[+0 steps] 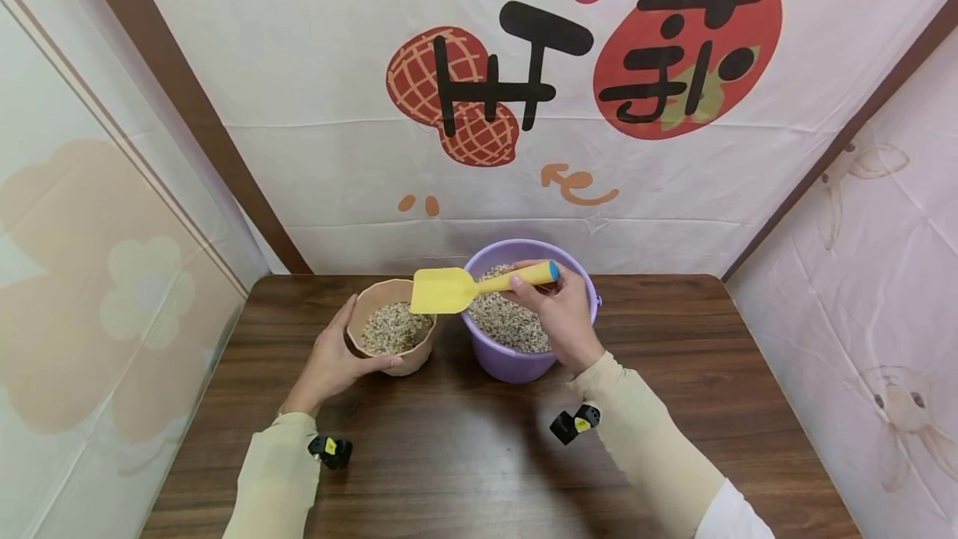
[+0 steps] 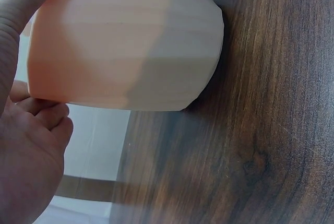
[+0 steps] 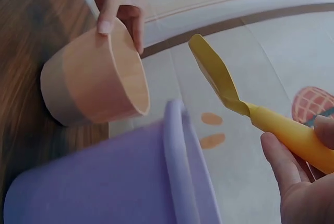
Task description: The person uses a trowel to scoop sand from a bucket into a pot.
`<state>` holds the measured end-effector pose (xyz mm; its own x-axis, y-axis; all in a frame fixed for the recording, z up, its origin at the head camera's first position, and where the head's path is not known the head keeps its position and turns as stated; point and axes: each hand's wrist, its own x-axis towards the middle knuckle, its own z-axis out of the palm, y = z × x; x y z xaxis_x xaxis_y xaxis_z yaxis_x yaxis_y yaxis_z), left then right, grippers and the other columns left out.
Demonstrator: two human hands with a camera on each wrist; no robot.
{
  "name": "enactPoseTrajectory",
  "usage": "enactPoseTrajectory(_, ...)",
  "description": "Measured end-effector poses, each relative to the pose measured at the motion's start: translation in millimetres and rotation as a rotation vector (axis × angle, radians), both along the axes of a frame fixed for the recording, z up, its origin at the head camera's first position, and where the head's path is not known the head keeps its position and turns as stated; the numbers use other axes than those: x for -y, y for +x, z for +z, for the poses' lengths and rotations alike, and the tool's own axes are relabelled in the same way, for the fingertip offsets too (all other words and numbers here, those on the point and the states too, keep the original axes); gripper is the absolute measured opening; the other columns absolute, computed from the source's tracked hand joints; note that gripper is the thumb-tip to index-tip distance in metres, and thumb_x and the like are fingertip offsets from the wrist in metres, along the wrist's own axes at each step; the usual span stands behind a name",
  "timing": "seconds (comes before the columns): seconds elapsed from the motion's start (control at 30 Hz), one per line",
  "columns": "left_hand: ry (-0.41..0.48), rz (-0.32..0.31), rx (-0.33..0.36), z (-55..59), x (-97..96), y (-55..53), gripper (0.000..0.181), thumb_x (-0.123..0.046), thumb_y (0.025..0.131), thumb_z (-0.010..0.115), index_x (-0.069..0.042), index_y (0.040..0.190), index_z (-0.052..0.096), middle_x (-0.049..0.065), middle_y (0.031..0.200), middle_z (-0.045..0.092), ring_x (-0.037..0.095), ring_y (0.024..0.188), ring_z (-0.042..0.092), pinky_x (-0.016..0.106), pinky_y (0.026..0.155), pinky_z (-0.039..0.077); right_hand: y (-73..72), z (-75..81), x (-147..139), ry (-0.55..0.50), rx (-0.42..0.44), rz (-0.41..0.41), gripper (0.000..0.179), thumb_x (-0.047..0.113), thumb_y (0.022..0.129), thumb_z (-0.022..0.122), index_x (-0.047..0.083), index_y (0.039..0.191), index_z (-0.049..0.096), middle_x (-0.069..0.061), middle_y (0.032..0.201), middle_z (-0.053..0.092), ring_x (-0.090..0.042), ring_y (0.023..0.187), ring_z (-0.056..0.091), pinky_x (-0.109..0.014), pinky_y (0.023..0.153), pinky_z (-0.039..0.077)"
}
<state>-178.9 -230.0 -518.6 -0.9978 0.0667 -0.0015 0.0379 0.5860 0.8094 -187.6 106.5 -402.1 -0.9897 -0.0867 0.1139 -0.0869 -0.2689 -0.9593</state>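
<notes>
My left hand (image 1: 334,356) grips a peach-coloured pot (image 1: 419,353) by its rim, thumb along the near side and fingers round the far left. Grainy, gravel-like material (image 1: 394,328) partly fills the pot. In my right hand (image 1: 563,311) is a yellow toy shovel (image 1: 443,290) with a blue handle end, held above the purple bucket (image 1: 516,364). The shovel's blade reaches left over the gap and overlaps the pot's right rim in the head view. Seen from the right wrist, the blade (image 3: 214,70) stands higher than both rims. More of the same grains (image 1: 509,321) lie in the bucket.
Pot and bucket stand side by side at the back of a dark wooden table (image 1: 464,456), close to a printed white cloth backdrop (image 1: 329,156). Cloth walls flank the table left and right. A small lug (image 1: 599,300) sticks out from the bucket's right rim.
</notes>
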Motion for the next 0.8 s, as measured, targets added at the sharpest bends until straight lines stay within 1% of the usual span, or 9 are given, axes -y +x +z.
enactPoseTrajectory(0.2, -0.002, 0.005, -0.010, 0.1, -0.1, 0.6, 0.138, -0.049, 0.065, 0.095, -0.007, 0.164, 0.010, 0.023, 0.163, 0.024, 0.042, 0.145, 0.031, 0.061, 0.113, 0.033, 1.6, -1.2, -20.3, -0.105, 0.020, -0.026, 0.034, -0.008, 0.096, 0.063, -0.023, 0.124, 0.050, -0.040, 0.124, 0.056, -0.029, 0.102, 0.071, -0.044, 0.093, 0.055)
enactPoseTrajectory(0.3, 0.000, 0.003, -0.012, 0.6, -0.1, 0.9, 0.137, -0.048, 0.065, 0.095, -0.006, 0.164, 0.010, 0.024, 0.163, 0.024, 0.043, 0.145, 0.031, 0.062, 0.113, 0.032, 2.8, -3.1, -31.1, -0.112, 0.015, -0.043, 0.037, -0.006, 0.096, 0.065, -0.024, 0.124, 0.049, -0.036, 0.121, 0.061, -0.029, 0.102, 0.071, -0.045, 0.094, 0.055)
enactPoseTrajectory(0.4, 0.003, 0.001, -0.015, 0.9, -0.1, 0.8, 0.136, -0.047, 0.066, 0.095, -0.005, 0.163, 0.009, 0.025, 0.163, 0.024, 0.044, 0.145, 0.031, 0.062, 0.113, 0.032, 4.3, -4.6, -40.8, -0.115, 0.001, -0.058, 0.037, -0.004, 0.095, 0.067, -0.023, 0.123, 0.051, -0.035, 0.121, 0.063, -0.028, 0.103, 0.071, -0.047, 0.094, 0.055)
enactPoseTrajectory(0.53, 0.006, -0.003, -0.018, 1.1, 0.1, 0.1, 0.136, -0.046, 0.066, 0.096, -0.004, 0.163, 0.010, 0.025, 0.163, 0.024, 0.044, 0.145, 0.032, 0.061, 0.113, 0.032, 6.5, -5.8, -52.1, -0.121, -0.015, -0.081, 0.026, -0.003, 0.094, 0.069, -0.014, 0.116, 0.060, -0.030, 0.117, 0.066, -0.029, 0.104, 0.071, -0.051, 0.096, 0.052)
enactPoseTrajectory(0.63, 0.003, -0.007, -0.019, 1.3, 0.3, -0.8, 0.136, -0.046, 0.066, 0.096, -0.003, 0.163, 0.010, 0.025, 0.163, 0.024, 0.044, 0.144, 0.032, 0.061, 0.113, 0.032, 8.0, -7.0, -60.5, -0.121, -0.008, -0.097, 0.020, -0.002, 0.094, 0.069, -0.008, 0.113, 0.064, -0.022, 0.112, 0.068, -0.028, 0.103, 0.071, -0.053, 0.098, 0.050)
enactPoseTrajectory(0.8, -0.012, -0.005, -0.021, 1.3, -0.4, -2.2, 0.137, -0.049, 0.064, 0.096, -0.002, 0.162, 0.011, 0.026, 0.163, 0.023, 0.044, 0.145, 0.031, 0.061, 0.113, 0.032, 10.1, -9.3, -73.1, -0.108, 0.013, -0.134, 0.024, -0.001, 0.094, 0.070, -0.010, 0.115, 0.063, -0.015, 0.108, 0.066, -0.025, 0.100, 0.072, -0.047, 0.097, 0.052)
